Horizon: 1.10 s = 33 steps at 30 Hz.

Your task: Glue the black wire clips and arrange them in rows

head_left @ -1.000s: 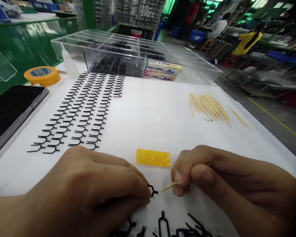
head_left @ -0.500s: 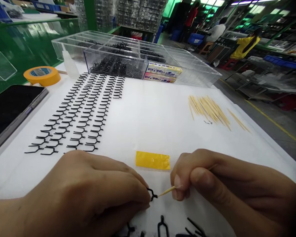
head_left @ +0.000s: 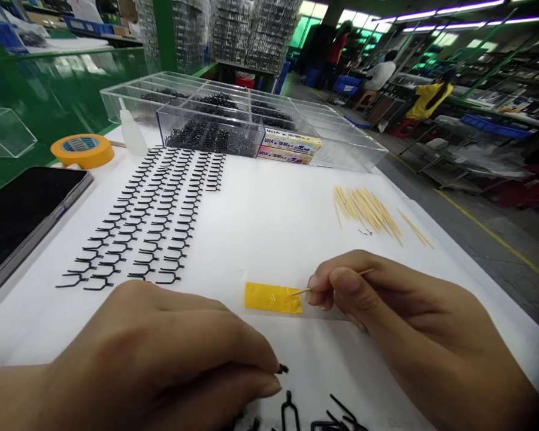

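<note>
A small black forked part (head_left: 282,369) is pinched in my left hand (head_left: 175,353); only its end shows past the fingertips. My right hand (head_left: 381,311) grips a wooden toothpick (head_left: 302,291) between thumb and fingers. The toothpick's tip is at the right part of a yellow strip (head_left: 265,297) with small shiny specks on it. Below the hands, near the bottom edge, lie more black pieces, among them an upright two-pronged fork (head_left: 290,412).
Rows of black forked parts (head_left: 153,233) cover the left of the table. Beyond them stand a squeeze bottle (head_left: 132,131), an orange tape roll (head_left: 83,149) and a divided clear tray (head_left: 350,140). A phone (head_left: 22,209) lies far left, loose toothpicks (head_left: 368,209) at right.
My right hand has moved the toothpick from the black part's tip up to the yellow strip. In my left hand, the black part has turned and less of it shows.
</note>
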{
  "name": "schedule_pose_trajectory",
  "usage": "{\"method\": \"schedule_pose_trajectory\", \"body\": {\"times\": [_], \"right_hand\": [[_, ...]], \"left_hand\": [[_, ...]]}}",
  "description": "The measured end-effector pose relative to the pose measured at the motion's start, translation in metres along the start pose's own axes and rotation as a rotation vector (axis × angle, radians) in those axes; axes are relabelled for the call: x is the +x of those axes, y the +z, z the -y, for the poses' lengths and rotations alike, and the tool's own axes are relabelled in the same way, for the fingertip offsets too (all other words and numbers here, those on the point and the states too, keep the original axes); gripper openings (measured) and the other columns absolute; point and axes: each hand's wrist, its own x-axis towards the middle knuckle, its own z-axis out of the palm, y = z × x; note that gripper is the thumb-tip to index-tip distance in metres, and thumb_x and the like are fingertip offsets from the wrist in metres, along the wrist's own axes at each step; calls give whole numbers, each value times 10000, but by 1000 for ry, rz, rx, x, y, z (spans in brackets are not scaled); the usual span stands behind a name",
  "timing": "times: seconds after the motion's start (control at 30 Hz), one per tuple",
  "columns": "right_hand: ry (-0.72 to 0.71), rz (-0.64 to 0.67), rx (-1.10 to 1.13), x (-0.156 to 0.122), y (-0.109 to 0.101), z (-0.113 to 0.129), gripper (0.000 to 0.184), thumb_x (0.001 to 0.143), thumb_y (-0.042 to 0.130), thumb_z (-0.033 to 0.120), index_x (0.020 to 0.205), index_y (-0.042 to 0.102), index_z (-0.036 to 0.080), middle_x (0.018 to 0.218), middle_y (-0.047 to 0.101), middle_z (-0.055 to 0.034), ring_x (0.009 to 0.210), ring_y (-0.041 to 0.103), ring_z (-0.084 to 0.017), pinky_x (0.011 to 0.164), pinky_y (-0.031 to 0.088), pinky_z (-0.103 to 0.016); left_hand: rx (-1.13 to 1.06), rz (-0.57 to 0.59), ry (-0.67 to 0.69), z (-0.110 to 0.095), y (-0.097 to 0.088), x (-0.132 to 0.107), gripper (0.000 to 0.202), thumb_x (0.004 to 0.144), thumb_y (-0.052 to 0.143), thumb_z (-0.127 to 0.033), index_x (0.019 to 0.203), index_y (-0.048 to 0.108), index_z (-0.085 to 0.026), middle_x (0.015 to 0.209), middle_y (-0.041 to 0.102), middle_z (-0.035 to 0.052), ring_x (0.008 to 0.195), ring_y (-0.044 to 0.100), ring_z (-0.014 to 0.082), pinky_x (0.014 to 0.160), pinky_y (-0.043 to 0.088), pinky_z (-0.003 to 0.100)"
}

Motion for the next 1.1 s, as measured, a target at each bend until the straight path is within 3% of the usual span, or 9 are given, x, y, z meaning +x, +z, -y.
{"method": "schedule_pose_trajectory", "body": {"times": [0.13, 0.27, 0.4, 0.5, 0.7, 0.93, 1.1], "right_hand": [[-2, 30, -16, 3, 2, 1, 256, 873, 468, 203, 647, 588, 222, 600, 592, 58, 549, 545, -95, 519, 428, -133], [10, 45, -50, 2, 3, 0, 246, 864, 464, 187, 650, 582, 218, 605, 589, 66, 561, 549, -80, 522, 417, -118], [3, 43, -49, 0, 3, 0, 245, 869, 462, 182, 658, 582, 216, 601, 579, 66, 561, 542, -79, 527, 412, -122], [9, 52, -50, 0, 2, 1, 253, 874, 462, 195, 651, 579, 212, 596, 577, 58, 557, 539, -90, 516, 413, -137], [34, 45, -36, 3, 1, 2, 241, 877, 487, 210, 658, 589, 210, 616, 585, 31, 575, 537, -127, 522, 421, -187], [12, 47, 187, -7, 2, 1, 272, 918, 499, 314, 679, 602, 237, 615, 567, 41, 585, 536, -109, 567, 450, -147], [-152, 73, 213, -13, 12, -5, 301, 915, 481, 409, 704, 607, 233, 566, 573, 30, 507, 573, -119, 472, 495, -152]], "left_hand": [[21, 24, -204, -11, -1, 5, 72, 735, 624, -93, 717, 662, -151, 525, 655, -49, 440, 594, 58, 464, 455, 90], [-10, 119, -500, -17, 0, 11, 108, 735, 617, -124, 671, 668, -195, 485, 625, -82, 420, 572, 21, 444, 414, 45], [-58, 194, -643, -20, 0, 16, 135, 761, 584, -164, 649, 650, -199, 483, 622, -75, 435, 578, 33, 451, 421, 58], [-83, 219, -651, -16, 0, 15, 150, 777, 561, -186, 653, 645, -203, 488, 625, -70, 436, 582, 43, 449, 430, 64], [-269, 171, -428, 0, 2, 5, 163, 780, 500, -144, 699, 630, -197, 505, 632, -60, 425, 593, 39, 434, 444, 33], [-224, 169, -478, -3, 3, 7, 182, 794, 487, -121, 697, 622, -194, 523, 628, -63, 448, 593, 31, 454, 442, 29], [-195, 189, -573, -10, 0, 10, 180, 799, 494, -134, 704, 623, -217, 531, 609, -85, 474, 583, 20, 473, 428, 37]]}}
